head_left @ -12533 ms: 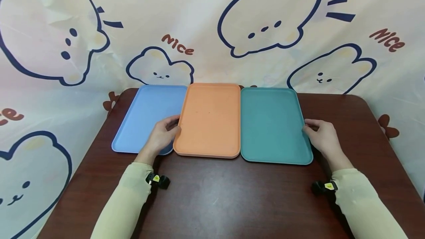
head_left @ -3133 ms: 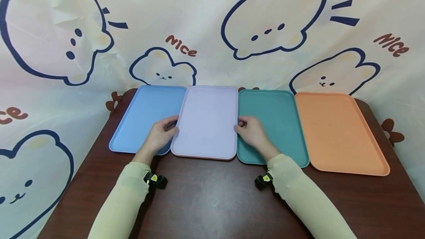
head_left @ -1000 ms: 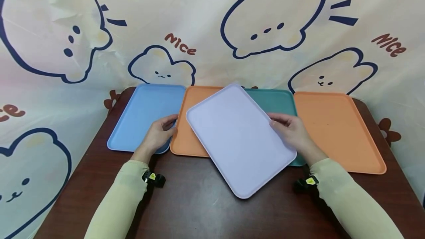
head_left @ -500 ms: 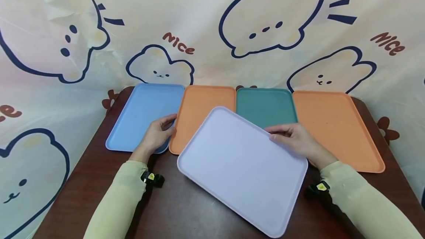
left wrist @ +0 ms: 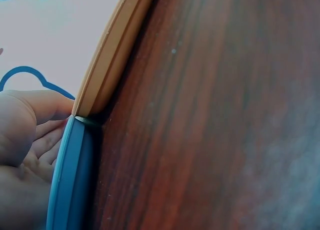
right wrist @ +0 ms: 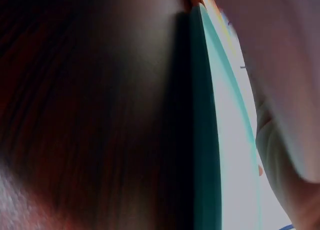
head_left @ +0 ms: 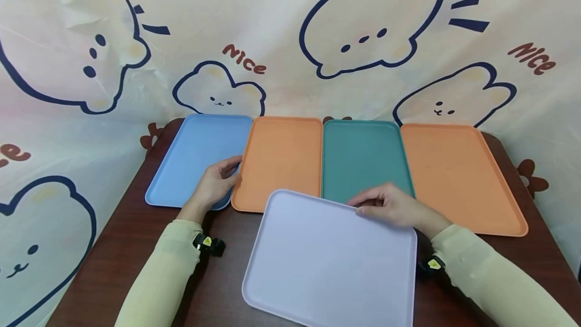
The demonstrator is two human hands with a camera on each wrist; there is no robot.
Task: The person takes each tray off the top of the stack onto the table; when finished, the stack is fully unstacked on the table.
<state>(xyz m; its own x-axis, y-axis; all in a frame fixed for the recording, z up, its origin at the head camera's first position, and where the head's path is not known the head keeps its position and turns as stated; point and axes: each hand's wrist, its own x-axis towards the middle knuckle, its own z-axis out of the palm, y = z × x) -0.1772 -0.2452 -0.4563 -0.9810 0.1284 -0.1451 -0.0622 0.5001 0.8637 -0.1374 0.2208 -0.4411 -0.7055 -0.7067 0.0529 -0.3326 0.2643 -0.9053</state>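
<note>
Near the front of the table, a lavender tray (head_left: 331,261) is held by its far long edge in my right hand (head_left: 390,208), thumb over the near face. The tray's lower side runs out of the head view. My left hand (head_left: 212,185) reaches across the blue tray (head_left: 199,150) and pinches the left edge of an orange tray (head_left: 283,160). In the left wrist view, the thumb (left wrist: 50,105) meets that tray's rim close to where the blue rim begins. Right of it lies a teal tray (head_left: 363,155), its front part covered by the lavender tray and my right hand.
A second orange tray (head_left: 460,175) lies at the far right of the row, beside the teal one. The brown wooden table (head_left: 227,286) has rounded back corners. A cartoon-printed cloth (head_left: 281,24) hangs right behind the row.
The lavender tray was lifted off the orange tray by my right hand, brought toward the front and turned sideways. Earlier, an orange tray appeared at the far right. My left hand stays put.
</note>
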